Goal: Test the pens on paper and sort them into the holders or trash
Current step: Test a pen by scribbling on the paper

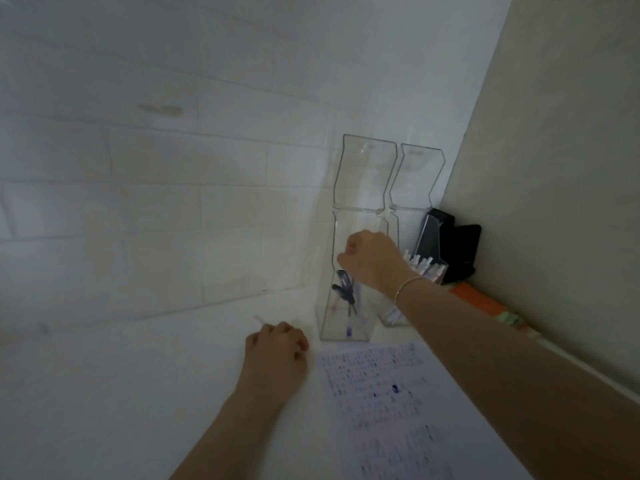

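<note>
The pens point(344, 292) stand tilted in the near clear holder point(346, 306) on the white surface point(104, 393), left of the holder with white pens point(424, 266). They look light, stiff and slick, best pinched mid-barrel. The right hand point(370, 259) hovers curled at the holder's mouth; whether it holds anything I cannot tell. The left hand point(277, 348) rests curled, a thin white pen point(259, 320) poking out beyond it. The paper point(388, 393) lies near-right.

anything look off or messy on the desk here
Mostly tidy. The pens in the left clear holder lie crossed and tilted, not upright, unlike the white pens standing together in the right holder. The paper carries a dark blue ink blot among its test marks. No spill or damage shows.
</note>
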A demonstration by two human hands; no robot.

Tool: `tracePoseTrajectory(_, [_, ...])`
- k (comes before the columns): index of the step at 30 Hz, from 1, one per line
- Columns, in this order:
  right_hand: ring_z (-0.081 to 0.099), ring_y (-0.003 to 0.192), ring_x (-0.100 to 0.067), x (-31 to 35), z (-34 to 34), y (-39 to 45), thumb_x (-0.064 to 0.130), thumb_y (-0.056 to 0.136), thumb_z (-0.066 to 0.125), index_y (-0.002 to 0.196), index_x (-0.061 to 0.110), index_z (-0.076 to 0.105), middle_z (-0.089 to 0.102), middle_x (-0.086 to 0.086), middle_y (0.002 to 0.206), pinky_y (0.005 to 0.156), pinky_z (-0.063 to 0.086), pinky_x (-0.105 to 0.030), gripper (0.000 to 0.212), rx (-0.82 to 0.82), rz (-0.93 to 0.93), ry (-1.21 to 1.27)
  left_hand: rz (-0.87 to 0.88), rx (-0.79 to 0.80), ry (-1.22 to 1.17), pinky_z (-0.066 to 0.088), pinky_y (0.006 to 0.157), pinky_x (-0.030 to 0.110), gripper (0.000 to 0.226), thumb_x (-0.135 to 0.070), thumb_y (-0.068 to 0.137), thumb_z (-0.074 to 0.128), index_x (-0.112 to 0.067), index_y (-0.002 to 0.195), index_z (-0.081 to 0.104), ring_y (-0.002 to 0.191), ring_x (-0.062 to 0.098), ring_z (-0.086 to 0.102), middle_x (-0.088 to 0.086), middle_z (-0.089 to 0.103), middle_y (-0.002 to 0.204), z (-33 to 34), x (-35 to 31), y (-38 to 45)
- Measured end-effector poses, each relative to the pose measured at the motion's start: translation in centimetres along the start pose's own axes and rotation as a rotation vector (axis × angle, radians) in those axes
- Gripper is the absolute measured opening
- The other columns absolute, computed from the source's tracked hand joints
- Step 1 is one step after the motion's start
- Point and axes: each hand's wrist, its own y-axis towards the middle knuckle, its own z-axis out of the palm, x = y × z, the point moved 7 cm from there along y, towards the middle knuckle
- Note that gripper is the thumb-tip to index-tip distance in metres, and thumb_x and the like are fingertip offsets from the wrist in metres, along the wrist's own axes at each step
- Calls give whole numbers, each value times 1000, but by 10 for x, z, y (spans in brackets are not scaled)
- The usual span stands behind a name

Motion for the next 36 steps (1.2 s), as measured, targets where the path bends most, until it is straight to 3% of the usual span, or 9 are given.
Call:
tracePoseTrajectory(4, [53, 70, -25, 1, -9, -2, 16, 84, 49, 60, 12, 50, 49, -2, 61, 80, 40, -29, 25, -50, 10, 58, 98, -38, 6, 28, 88, 31, 18, -27, 88, 49, -31, 98, 64, 102, 14, 51, -12, 61, 102, 0, -5, -3])
tracePoseTrajectory(10, [52, 68, -18, -8, -55, -55, 7, 85, 52, 73, 6, 58, 56, -5, 72, 65, 44, -26, 13, -603, -107, 459, 242, -391, -387, 46, 76, 23, 7, -32, 93, 54, -29, 89, 59, 77, 2, 59, -18, 62, 82, -48, -36, -11])
tracePoseTrajectory(13, [48, 60, -11, -6, -19, -85, 13, 87, 53, 75, 15, 52, 52, 4, 67, 58, 38, -17, 12, -355, -167, 411, 60, -479, -915, 48, 71, 13, 10, -16, 88, 62, -21, 94, 56, 80, 2, 63, -10, 67, 87, -67, -36, -18])
tracePoseTrajectory(17, [58, 66, -17, -9, 51, -106, 24, 91, 59, 90, 17, 61, 64, -5, 77, 64, 49, -30, 7, 256, 54, 766, -90, -362, -1387, 56, 66, 24, 32, -2, 85, 63, -12, 113, 52, 82, 16, 69, 8, 70, 89, -57, -37, -18])
tracePoseTrajectory(24, [63, 60, -20, -32, 21, -102, 1, 79, 69, 99, 2, 67, 68, -13, 70, 60, 54, -24, 20, 399, 232, 1017, -163, -347, -1251, 54, 57, 29, 25, -9, 77, 72, 4, 85, 52, 56, 17, 62, 13, 62, 67, -44, -29, -15])
tracePoseTrajectory(27, [56, 55, -14, -26, 13, -99, 11, 83, 65, 82, 6, 66, 59, -3, 60, 63, 48, -24, 6, 378, 265, 1419, -83, -336, -1195, 45, 50, 23, 26, -15, 78, 71, 0, 76, 50, 50, 15, 46, 12, 46, 61, -45, -35, -15])
tracePoseTrajectory(29, [37, 40, -10, -21, 19, -98, 14, 83, 65, 64, 13, 57, 40, 4, 45, 51, 35, -22, 20, 332, 297, 1551, 42, -297, -1023, 37, 49, 18, 17, -21, 84, 66, -12, 74, 55, 51, 11, 42, -1, 46, 58, -46, -47, -18])
tracePoseTrajectory(32, [23, 36, -10, -14, 32, -100, 18, 85, 66, 63, 16, 49, 31, 5, 42, 43, 23, -22, 28, 356, 275, 1379, 159, -248, -789, 27, 47, 13, 21, -33, 93, 50, -27, 75, 59, 47, 4, 36, -12, 43, 52, -43, -58, -22])
tracePoseTrajectory(36, [49, 54, -14, 2, 37, -106, 25, 87, 65, 74, 14, 56, 56, -3, 62, 55, 49, -25, 19, 421, 234, 1273, 162, -194, -823, 39, 56, 12, 29, -47, 95, 36, -36, 83, 60, 59, 2, 54, -17, 59, 63, -36, -59, -22])
